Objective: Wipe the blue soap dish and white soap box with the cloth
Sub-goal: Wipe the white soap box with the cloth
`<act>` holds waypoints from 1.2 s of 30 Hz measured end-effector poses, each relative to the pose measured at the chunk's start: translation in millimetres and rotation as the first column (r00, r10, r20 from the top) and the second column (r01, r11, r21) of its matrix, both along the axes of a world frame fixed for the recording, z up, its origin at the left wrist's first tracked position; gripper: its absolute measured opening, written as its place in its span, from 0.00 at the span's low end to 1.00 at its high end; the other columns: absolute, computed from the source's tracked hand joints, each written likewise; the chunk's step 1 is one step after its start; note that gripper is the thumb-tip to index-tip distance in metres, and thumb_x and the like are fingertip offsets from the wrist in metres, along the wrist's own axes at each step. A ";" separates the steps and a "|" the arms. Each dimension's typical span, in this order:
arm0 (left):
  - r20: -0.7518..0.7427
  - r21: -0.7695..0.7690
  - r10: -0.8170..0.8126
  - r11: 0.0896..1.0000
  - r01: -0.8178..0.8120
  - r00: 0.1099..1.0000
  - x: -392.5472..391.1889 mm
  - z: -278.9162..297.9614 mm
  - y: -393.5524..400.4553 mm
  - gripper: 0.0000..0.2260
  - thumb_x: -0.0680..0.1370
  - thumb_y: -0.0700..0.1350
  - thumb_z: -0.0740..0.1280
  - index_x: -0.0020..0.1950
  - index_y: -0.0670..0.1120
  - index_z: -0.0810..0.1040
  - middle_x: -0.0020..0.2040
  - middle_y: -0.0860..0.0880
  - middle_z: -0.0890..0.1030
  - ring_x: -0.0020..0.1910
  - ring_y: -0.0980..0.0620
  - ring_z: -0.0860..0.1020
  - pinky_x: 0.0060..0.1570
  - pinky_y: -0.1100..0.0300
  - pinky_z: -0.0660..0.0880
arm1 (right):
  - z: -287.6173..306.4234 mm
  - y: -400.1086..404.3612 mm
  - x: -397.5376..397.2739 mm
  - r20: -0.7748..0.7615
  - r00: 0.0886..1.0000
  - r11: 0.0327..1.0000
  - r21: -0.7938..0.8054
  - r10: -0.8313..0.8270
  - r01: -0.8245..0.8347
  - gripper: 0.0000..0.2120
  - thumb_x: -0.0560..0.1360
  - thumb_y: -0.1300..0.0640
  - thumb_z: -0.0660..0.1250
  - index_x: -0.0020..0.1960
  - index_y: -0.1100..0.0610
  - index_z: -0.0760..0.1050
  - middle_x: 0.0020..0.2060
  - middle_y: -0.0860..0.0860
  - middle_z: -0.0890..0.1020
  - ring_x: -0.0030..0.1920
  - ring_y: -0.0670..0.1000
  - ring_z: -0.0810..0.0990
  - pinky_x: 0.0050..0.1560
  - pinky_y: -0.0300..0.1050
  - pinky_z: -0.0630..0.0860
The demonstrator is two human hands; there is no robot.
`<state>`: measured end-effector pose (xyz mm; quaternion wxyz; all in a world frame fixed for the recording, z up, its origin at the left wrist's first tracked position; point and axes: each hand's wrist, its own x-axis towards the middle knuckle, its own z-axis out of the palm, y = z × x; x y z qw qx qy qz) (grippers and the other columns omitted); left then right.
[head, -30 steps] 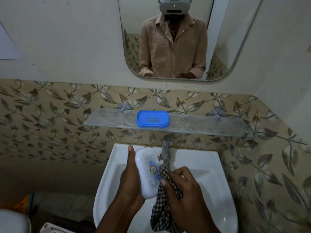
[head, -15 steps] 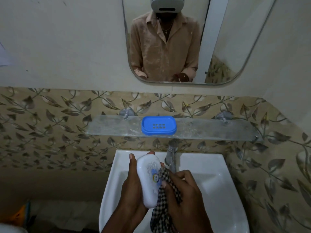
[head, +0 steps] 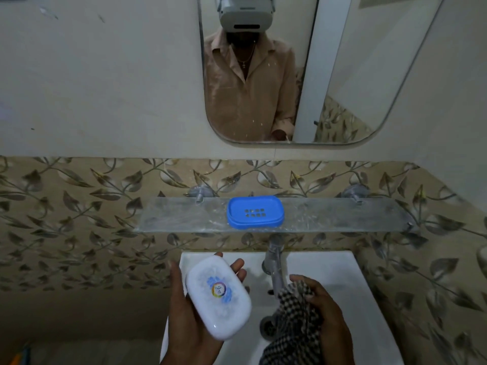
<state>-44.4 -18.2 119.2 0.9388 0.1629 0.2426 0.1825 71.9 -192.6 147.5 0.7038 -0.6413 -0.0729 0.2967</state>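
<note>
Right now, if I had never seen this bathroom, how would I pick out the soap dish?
Find the mirror on the wall, then drop to the glass shelf fixed just above the sink. The soap dish sits near the middle of that shelf, directly above the tap. It is the only bright blue thing there, an open oval tray with small drain holes, unlike the closed white soap box held in the left hand.

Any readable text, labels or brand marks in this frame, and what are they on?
Soap box: round multicoloured logo sticker on the lid; its characters are too small and blurred to read.
Soap dish: no text visible.
Cloth: checked pattern only, no text.
Nothing else carries legible writing.
</note>
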 end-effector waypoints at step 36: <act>-0.312 0.185 0.595 0.803 -0.567 0.741 -22.4 31.1 22.2 0.29 0.84 0.59 0.55 0.79 0.42 0.64 0.71 0.33 0.73 0.66 0.36 0.74 0.47 0.49 0.82 | -47.1 97.0 -0.5 0.282 0.882 0.925 -0.154 0.378 -0.347 0.20 0.65 0.54 0.69 0.57 0.45 0.74 0.46 0.57 0.82 0.44 0.63 0.83 0.44 0.61 0.83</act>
